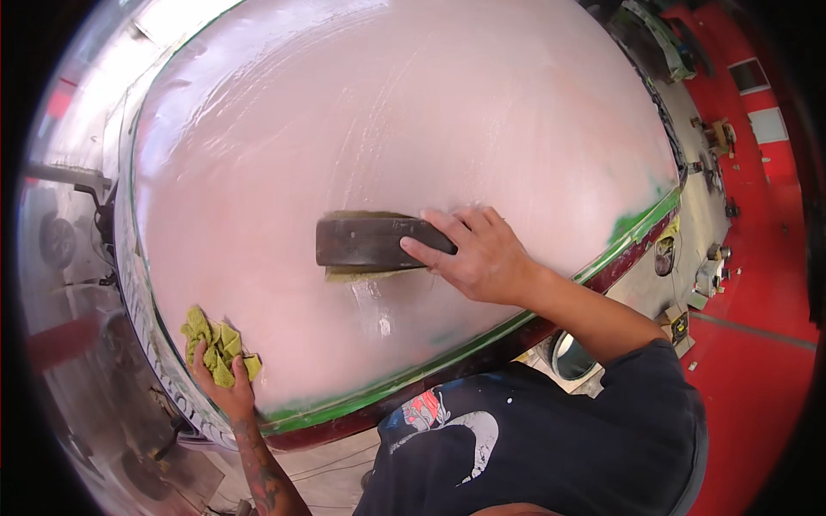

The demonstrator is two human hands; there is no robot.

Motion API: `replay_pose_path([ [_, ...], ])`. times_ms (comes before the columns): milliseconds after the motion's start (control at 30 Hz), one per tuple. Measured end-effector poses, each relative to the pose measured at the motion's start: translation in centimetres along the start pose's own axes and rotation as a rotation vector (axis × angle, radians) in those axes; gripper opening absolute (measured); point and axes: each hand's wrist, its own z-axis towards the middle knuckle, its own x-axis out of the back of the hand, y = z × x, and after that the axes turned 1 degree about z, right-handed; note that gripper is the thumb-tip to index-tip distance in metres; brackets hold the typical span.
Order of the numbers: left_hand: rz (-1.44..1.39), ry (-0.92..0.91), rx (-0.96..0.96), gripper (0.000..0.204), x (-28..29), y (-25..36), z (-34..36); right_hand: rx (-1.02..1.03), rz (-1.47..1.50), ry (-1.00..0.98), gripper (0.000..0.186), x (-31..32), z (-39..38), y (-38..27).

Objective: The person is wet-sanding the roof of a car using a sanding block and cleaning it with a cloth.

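Note:
A broad car panel (516,129), pale pink and wet in streaks, spreads out before me. My right hand (482,256) grips the right end of a long dark sanding block (366,242), which lies flat near the panel's middle. Edges of yellowish sandpaper (353,276) stick out from beneath the block. At the panel's lower left corner, my left hand (225,385) is closed on a crumpled yellow-green cloth (215,340) that rests against the surface. Some of the left fingers are hidden by the cloth.
Green paint (344,402) runs along the panel's near edge, above a dark red side (594,284). A red wall (761,284) stands at the right, with boxes and small tools on the floor (701,232) before it. Grey wheels (58,241) show at the left.

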Motion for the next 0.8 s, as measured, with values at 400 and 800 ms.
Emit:
replay_pose_path([
  [400,0.053,-0.042,-0.062,0.058,-0.1,1.2,0.4,-0.512,-0.282,0.009,0.047,-1.1,6.3,18.3],
  [800,-0.014,0.003,0.003,0.062,0.4,-0.2,0.0,-0.128,-0.162,-0.002,0.061,0.3,2.3,9.8],
])
